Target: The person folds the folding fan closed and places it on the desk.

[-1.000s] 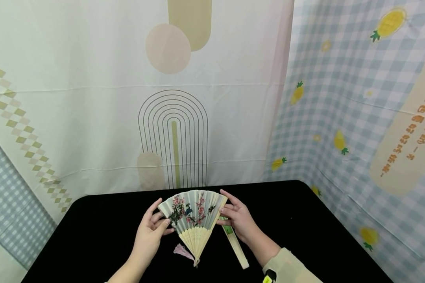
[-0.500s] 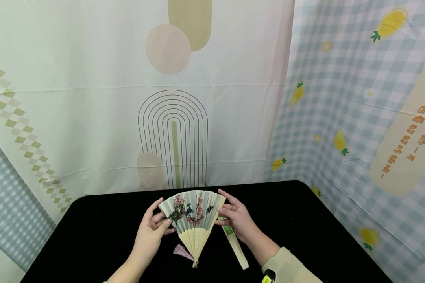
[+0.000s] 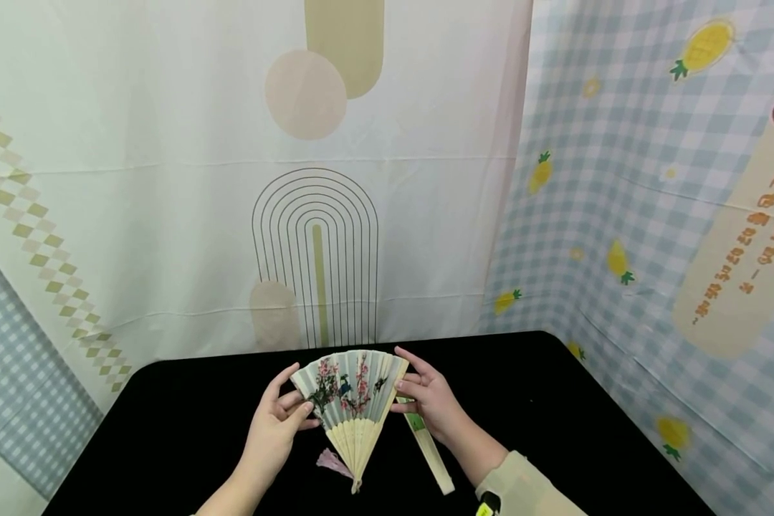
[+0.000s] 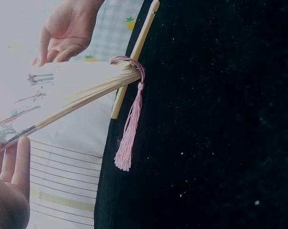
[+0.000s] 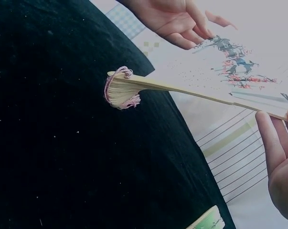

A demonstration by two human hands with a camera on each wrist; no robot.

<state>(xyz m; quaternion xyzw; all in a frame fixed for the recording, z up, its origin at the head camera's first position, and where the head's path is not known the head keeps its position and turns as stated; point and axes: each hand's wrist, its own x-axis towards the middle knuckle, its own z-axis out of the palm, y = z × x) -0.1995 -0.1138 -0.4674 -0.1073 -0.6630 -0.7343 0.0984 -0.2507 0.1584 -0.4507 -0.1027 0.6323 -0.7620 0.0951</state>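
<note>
A folding fan (image 3: 355, 390), partly spread, is held up between my two hands. Plum blossoms and a dark bird are printed on its pale leaf, and its ribs (image 4: 86, 98) are light wood. From the pivot end hangs a pink tassel (image 4: 130, 129). My left hand (image 3: 272, 426) pinches the fan's left edge between thumb and fingers. On the opposite edge, my right hand (image 3: 435, 401) grips the outer rib, its index finger stretched along the top. A second fan (image 3: 433, 455), folded and green at one end, lies partly hidden behind the right hand.
A black-covered table (image 3: 522, 416) with rounded far corners lies under the hands. Behind it hangs a white patterned curtain (image 3: 432, 236). A blue checked curtain (image 3: 593, 179) with pineapples closes off the right side.
The fan's spread has narrowed slightly as my right hand moved a little left, while the left hand keeps nearly the same place. The head view has shifted slightly.
</note>
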